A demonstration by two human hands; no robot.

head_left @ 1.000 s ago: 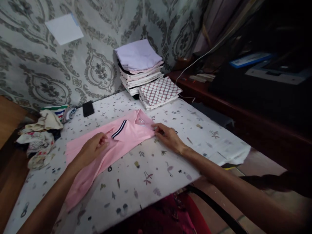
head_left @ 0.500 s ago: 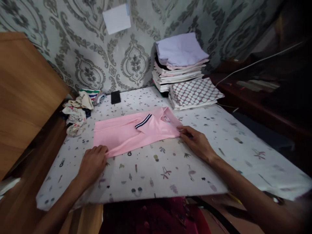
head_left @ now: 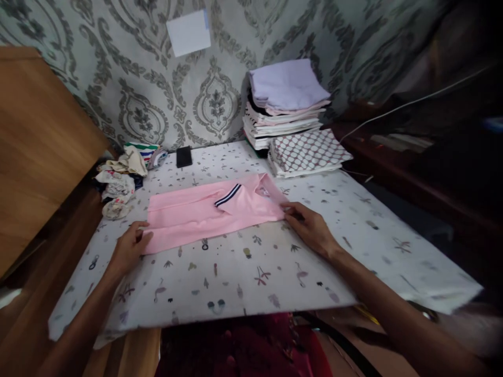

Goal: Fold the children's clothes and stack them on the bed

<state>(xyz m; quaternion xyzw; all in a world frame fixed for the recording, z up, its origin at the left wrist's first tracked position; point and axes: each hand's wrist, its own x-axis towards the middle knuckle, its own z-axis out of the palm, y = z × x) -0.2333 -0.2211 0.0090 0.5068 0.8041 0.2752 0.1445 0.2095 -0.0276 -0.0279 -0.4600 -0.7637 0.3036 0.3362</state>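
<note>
Squarely between the two hands lies the pink garment (head_left: 192, 217), flat on the patterned tablecloth (head_left: 236, 272), its long axis running from side to side, with the right end set slightly farther from the person than the left. The near long edge slants up the same way, and a hand sits at each end of it, so neither hand is clearly the nearer: both touch the fabric. The left hand (head_left: 131, 245) is at the near left corner, thumb and forefinger a little parted around the edge; whether cloth is nipped between them, I cannot tell. The right hand (head_left: 310, 226) is at the near right corner, where thumb and forefinger appear to pinch the fabric, the other fingers curled loosely behind. From the left fingertips the garment stretches away to the right; from the right fingertips it stretches back to the left, most of its width lying beyond the line joining the hands. A navy-and-white striped band (head_left: 228, 195) crosses its upper face diagonally, closer to the right hand than to the left. Beyond the garment and well apart from the fingers are a tall stack of folded clothes (head_left: 288, 86), a dark phone (head_left: 184, 156) and a loose heap of clothes (head_left: 118, 184).
</note>
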